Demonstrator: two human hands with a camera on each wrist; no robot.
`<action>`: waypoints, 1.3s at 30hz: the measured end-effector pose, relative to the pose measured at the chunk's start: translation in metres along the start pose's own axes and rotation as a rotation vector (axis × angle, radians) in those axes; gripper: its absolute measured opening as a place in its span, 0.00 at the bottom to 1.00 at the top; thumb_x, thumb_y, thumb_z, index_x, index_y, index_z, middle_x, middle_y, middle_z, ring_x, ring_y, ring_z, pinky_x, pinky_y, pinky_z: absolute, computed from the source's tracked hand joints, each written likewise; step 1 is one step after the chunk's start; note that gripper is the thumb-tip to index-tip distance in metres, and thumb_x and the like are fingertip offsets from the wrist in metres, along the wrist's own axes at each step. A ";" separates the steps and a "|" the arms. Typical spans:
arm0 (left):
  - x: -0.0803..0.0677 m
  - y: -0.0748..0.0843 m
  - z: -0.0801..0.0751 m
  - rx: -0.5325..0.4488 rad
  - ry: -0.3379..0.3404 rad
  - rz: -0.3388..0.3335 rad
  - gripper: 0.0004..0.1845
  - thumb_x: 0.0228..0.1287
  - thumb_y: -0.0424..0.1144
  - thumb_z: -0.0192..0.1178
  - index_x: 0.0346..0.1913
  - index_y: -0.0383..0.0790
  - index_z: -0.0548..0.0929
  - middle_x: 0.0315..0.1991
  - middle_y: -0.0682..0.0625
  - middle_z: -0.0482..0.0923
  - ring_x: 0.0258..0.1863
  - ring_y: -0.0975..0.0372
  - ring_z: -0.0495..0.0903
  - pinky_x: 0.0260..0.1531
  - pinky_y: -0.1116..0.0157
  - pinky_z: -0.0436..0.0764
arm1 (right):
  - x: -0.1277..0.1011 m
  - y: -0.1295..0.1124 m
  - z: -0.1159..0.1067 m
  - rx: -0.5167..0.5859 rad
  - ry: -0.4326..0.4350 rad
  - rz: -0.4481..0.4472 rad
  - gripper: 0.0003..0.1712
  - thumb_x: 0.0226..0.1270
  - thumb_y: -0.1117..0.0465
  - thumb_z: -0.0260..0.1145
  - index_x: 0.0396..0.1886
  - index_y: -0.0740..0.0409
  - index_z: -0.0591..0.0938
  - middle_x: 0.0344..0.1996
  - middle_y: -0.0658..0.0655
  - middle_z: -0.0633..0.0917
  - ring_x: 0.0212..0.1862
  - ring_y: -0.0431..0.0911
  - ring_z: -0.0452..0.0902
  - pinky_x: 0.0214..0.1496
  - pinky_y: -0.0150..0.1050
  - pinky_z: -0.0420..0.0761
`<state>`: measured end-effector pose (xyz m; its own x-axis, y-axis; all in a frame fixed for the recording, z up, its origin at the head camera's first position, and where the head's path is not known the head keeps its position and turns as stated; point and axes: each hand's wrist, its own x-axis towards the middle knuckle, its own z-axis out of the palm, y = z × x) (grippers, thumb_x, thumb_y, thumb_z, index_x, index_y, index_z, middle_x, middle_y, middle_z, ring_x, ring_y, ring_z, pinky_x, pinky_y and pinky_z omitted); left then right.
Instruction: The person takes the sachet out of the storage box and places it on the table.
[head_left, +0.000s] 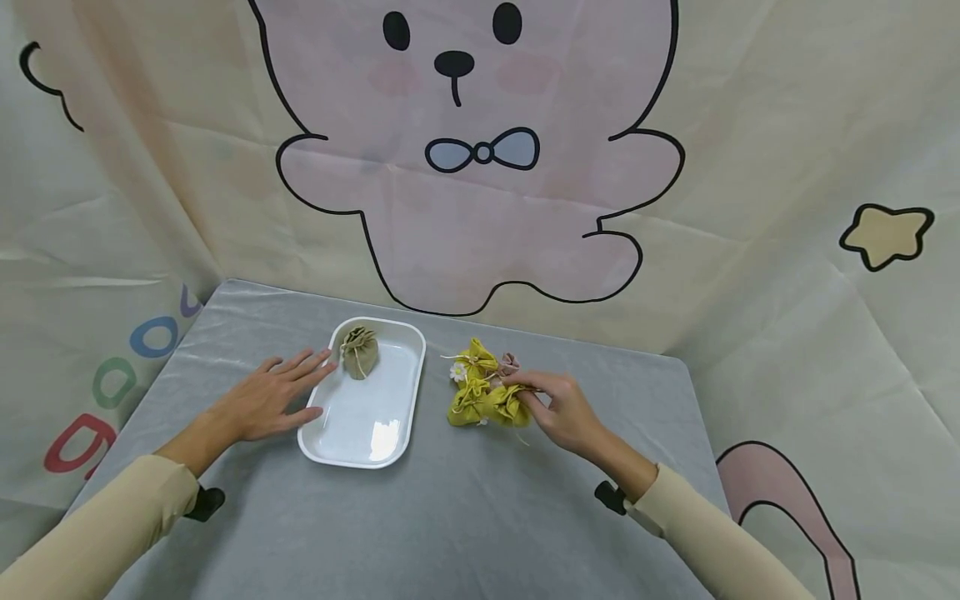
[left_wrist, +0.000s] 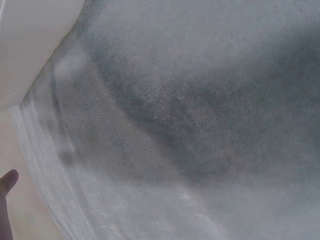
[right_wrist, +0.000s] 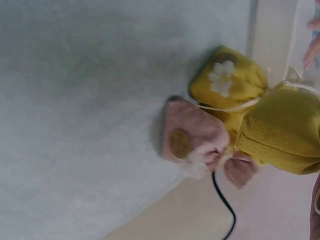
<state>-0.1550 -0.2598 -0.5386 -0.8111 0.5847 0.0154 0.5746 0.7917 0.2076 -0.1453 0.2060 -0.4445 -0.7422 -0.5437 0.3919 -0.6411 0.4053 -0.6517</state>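
My right hand [head_left: 566, 412] pinches the gathered top of a yellow drawstring pouch [head_left: 506, 407]; close to the camera, the right wrist view shows its rounded yellow cloth [right_wrist: 282, 130]. Around it are another yellow pouch [head_left: 467, 403], one farther back [head_left: 477, 359], and a pink pouch [right_wrist: 192, 130] with a round brown patch. A white flower [right_wrist: 221, 78] decorates one yellow pouch. With fingers spread, my left hand [head_left: 277, 396] touches the left rim of a white tray [head_left: 408, 400]. Inside that tray, at its back left, sits an olive-green drawstring pouch [head_left: 360, 354].
A grey cloth [head_left: 450, 525] covers the table. Behind it hangs a cream curtain [head_left: 750, 125] printed with a pink bear [head_left: 480, 233]. The tray stands left of the pouch cluster, with a strip of cloth between them.
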 end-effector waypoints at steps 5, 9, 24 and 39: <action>-0.001 0.000 0.000 0.002 -0.008 -0.002 0.39 0.69 0.60 0.56 0.76 0.42 0.64 0.77 0.42 0.57 0.74 0.43 0.57 0.62 0.36 0.63 | -0.011 0.011 0.006 -0.010 -0.022 0.031 0.16 0.63 0.78 0.64 0.47 0.63 0.87 0.45 0.59 0.89 0.46 0.49 0.87 0.43 0.41 0.85; 0.000 -0.001 0.000 0.002 -0.013 -0.004 0.40 0.69 0.61 0.56 0.76 0.43 0.63 0.77 0.43 0.56 0.74 0.43 0.57 0.62 0.36 0.63 | -0.016 0.017 0.008 0.008 -0.035 0.048 0.17 0.63 0.78 0.65 0.48 0.62 0.87 0.47 0.61 0.88 0.50 0.53 0.85 0.47 0.44 0.84; 0.000 -0.001 0.001 0.007 -0.018 -0.015 0.40 0.69 0.58 0.58 0.76 0.43 0.63 0.77 0.43 0.56 0.75 0.43 0.56 0.62 0.35 0.62 | -0.030 0.040 0.020 -0.079 -0.097 0.187 0.12 0.67 0.75 0.64 0.47 0.64 0.87 0.45 0.57 0.89 0.44 0.45 0.87 0.42 0.40 0.85; 0.000 -0.001 0.003 -0.006 -0.001 -0.014 0.39 0.68 0.57 0.59 0.76 0.43 0.63 0.77 0.43 0.57 0.74 0.44 0.57 0.62 0.35 0.62 | -0.028 0.047 0.021 -0.102 -0.108 0.172 0.12 0.65 0.73 0.67 0.48 0.65 0.86 0.45 0.57 0.89 0.46 0.46 0.86 0.45 0.43 0.84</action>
<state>-0.1552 -0.2602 -0.5420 -0.8188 0.5740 0.0112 0.5627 0.7985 0.2138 -0.1509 0.2252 -0.4997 -0.8203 -0.5339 0.2052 -0.5276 0.5678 -0.6318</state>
